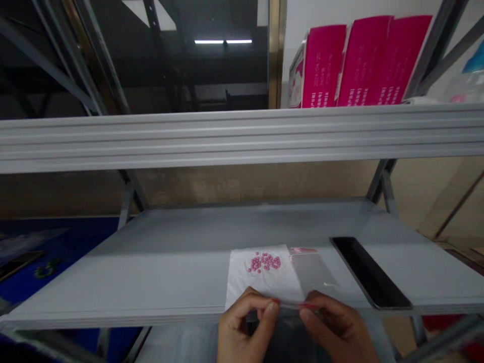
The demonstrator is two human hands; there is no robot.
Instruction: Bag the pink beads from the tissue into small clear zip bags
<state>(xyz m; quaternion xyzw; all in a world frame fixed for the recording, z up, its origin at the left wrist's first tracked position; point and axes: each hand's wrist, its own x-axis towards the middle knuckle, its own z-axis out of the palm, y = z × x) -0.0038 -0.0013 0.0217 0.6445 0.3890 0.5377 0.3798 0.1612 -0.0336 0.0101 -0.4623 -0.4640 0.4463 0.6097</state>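
Zip edge pinched in both hands at the napkin's near edge

From my end I see the held bag (289, 306) stretched between the fingertips, just at the near edge of the white napkin (240, 272), my landmark; the left hand (247, 325) closes thumb and finger on one end of its red-striped edge, and the right hand (335, 325) grips the other; the bag's lower part seems to hang below, though the view there is dim.

Pink beads (264, 262) lie loose on the napkin; a flat bag (312, 267), clear with red stripes, lies against its right side, and a dark phone (370, 272) rests farther right; all sit on the grey shelf (170, 252); beyond the napkin, a ribbed metal beam (242, 138) crosses my view, with pink boxes (366, 63) standing above it to the right and dark window glass (196, 70) to the left.
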